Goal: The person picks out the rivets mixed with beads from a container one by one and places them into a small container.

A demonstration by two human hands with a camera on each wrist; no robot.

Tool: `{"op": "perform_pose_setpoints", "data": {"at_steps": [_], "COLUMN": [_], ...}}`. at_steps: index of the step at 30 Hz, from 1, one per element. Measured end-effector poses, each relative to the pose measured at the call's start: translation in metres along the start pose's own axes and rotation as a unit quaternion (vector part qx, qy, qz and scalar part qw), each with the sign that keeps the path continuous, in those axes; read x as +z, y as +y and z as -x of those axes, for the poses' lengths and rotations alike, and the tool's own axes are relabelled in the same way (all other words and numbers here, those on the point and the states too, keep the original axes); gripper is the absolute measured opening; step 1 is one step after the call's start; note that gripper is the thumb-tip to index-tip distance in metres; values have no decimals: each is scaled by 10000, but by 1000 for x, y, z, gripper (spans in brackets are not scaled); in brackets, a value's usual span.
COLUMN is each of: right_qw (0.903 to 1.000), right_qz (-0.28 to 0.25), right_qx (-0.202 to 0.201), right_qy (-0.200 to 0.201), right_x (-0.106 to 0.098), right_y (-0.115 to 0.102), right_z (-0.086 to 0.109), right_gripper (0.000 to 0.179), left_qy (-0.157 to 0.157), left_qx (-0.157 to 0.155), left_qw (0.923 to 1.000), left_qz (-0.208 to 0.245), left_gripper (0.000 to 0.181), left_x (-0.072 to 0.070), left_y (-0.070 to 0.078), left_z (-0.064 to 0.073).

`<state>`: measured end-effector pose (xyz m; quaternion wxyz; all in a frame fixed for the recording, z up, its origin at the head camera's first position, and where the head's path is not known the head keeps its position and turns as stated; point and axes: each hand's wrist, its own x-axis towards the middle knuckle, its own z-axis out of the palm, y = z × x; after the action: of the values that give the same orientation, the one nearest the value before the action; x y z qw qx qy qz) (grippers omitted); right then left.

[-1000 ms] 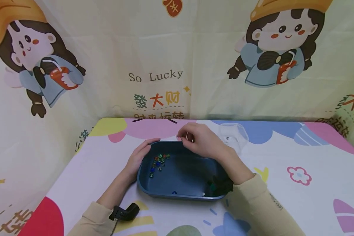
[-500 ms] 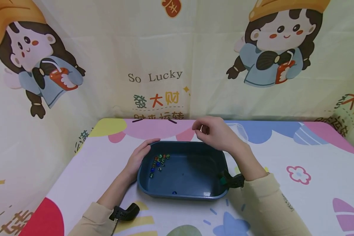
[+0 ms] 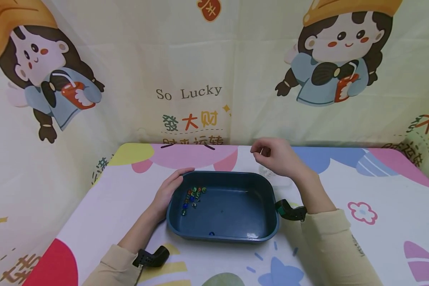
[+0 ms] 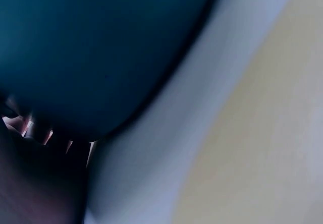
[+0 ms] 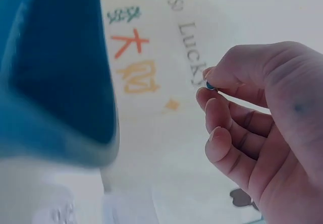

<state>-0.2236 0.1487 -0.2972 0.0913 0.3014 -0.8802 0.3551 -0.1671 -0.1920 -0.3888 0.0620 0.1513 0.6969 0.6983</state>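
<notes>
My left hand [image 3: 167, 194] holds the left end of a dark blue basin [image 3: 232, 210], its fingers bent round the outside of the far left corner. In the left wrist view those fingers [image 4: 30, 130] are dim and partly hidden by the basin wall. Past the basin's far right corner, my right hand [image 3: 277, 157] is raised over a clear plastic container [image 3: 279, 181]. Thumb and forefinger pinch a small blue marble [image 5: 210, 86], seen in the right wrist view. Several coloured marbles [image 3: 191, 198] lie at the basin's left side, and one blue marble [image 3: 211, 234] sits by its near wall.
A patterned white cloth [image 3: 329, 238] covers the table. Behind it hangs a printed cream curtain [image 3: 254, 79]. A black wrist camera [image 3: 290, 210] on the right arm is close to the basin's right rim.
My right hand has moved right, from above the basin's far rim to above the clear container. The left hand, the basin and the marbles in it have stayed put.
</notes>
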Motion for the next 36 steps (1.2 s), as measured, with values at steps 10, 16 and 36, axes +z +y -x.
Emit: {"op": "perform_pose_setpoints", "data": {"at_steps": [10, 16, 36], "right_qw": [9978, 9953, 9871], "right_qz": [150, 177, 630], "right_qx": [604, 874, 1243], "right_qy": [-242, -368, -792], "right_x": [-12, -21, -32], "right_y": [13, 18, 31], "right_z": [6, 11, 14], "right_gripper": [8, 8, 12], "left_qy": [9, -8, 73], "left_qx": [-15, 13, -29], "left_qw": [10000, 10000, 10000], "left_qz": [80, 82, -23], "left_gripper": [47, 47, 47], "left_x": [1, 1, 0], "left_y": [0, -1, 1], "left_z": [0, 0, 0]}}
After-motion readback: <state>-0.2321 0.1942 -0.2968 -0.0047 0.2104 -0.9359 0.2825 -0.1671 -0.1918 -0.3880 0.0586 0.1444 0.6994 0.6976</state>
